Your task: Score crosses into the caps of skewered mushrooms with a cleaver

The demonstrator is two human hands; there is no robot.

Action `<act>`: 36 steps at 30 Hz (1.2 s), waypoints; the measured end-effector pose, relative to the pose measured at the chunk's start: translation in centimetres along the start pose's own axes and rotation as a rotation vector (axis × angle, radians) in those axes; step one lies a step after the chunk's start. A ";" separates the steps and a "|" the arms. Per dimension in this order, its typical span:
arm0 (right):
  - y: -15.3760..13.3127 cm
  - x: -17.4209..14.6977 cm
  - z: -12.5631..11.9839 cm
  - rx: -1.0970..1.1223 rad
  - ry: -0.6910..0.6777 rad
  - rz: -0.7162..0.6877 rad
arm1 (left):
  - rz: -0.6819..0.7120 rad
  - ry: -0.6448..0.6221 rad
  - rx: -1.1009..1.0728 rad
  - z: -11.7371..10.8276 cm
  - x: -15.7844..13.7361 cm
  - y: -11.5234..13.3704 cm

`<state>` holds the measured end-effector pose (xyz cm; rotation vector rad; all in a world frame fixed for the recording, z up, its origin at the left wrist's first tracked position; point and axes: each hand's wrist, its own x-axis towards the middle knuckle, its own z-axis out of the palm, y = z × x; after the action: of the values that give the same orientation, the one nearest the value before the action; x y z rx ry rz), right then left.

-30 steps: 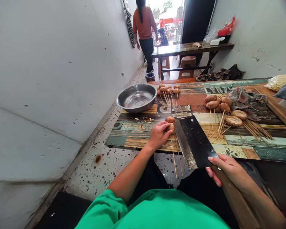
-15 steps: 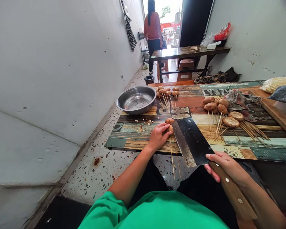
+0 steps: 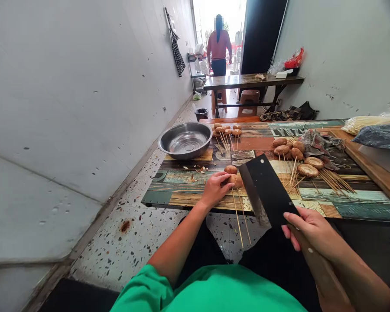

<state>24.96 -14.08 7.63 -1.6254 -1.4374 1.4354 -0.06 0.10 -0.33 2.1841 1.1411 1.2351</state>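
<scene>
left hand still pressing fingers closed on skewered mushroom at table edge, right hand wrapped around cleaver handle, blade now lifted and tilted steeper beside mushroom, person in doorway farther off

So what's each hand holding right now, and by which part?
Right hand grips the cleaver by its wooden handle. Left hand pins the skewered mushrooms on the table, fingers on the caps.

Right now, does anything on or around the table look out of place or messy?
Small pale scraps lie scattered on the table beside the steel bowl, and the skewers under the left hand overhang the table's edge.
</scene>
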 end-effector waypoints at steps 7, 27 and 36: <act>-1.9 -2.7 2.9 -1.089 0.298 -0.476 | 0.014 0.006 0.004 0.0 -0.3 -0.1; -4.4 -3.6 6.8 -1.575 0.457 -0.624 | -0.060 0.041 0.009 -0.3 -0.7 0.9; -5.0 -3.0 7.7 -1.598 0.326 -0.400 | -0.086 -0.025 0.094 -0.2 -0.6 0.7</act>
<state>16.44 -17.32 10.93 -1.8962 -2.6467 -0.5174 -0.06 -0.85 -0.05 2.1867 1.2928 1.1364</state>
